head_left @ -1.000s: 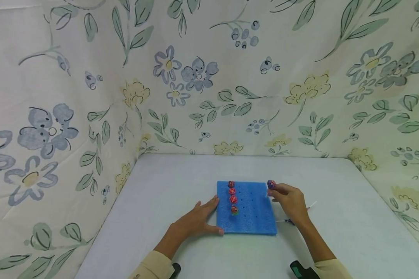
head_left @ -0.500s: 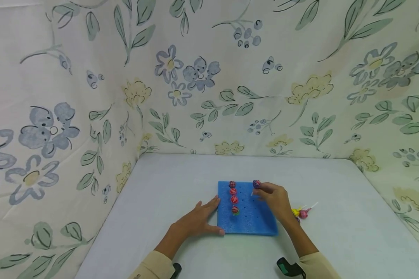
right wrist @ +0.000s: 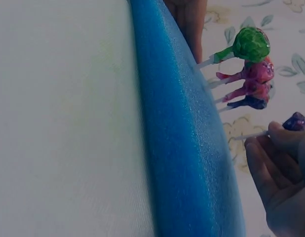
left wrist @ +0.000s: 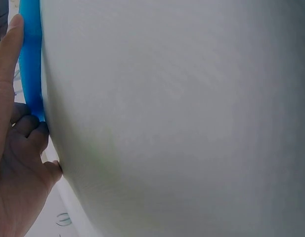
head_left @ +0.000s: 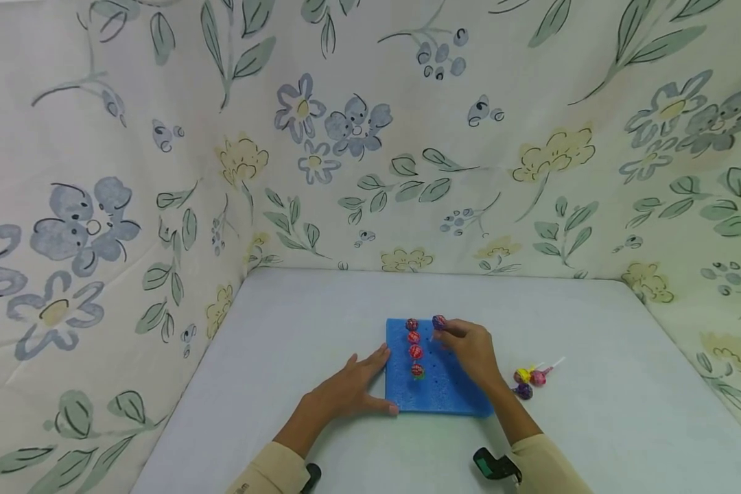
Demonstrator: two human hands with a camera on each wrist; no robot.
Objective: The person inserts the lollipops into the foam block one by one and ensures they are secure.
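Observation:
A blue foam block (head_left: 441, 394) lies on the white table, with small dark holes in its top. Several wrapped lollipops (head_left: 416, 351) stand in a column along its left part, sticks down in the foam; in the right wrist view the nearest one (right wrist: 251, 44) has a green wrapper. My right hand (head_left: 472, 350) pinches the stick of a purple-wrapped lollipop (right wrist: 295, 122) over the far part of the block, the stick's lower end showing below the fingers. With fingers spread, my left hand (head_left: 348, 390) rests against the block's left edge, thumb at its near corner.
To the right of the block lie three loose lollipops: a yellow one (head_left: 522, 374), a pink one (head_left: 538, 377) and a dark purple one (head_left: 523, 391). A floral curtain (head_left: 370, 171) rises behind the table and at both sides.
My right hand has carried the purple lollipop leftward, from beyond the block's right edge to over its far middle. The loose lollipops have come into sight. My left hand stays put.

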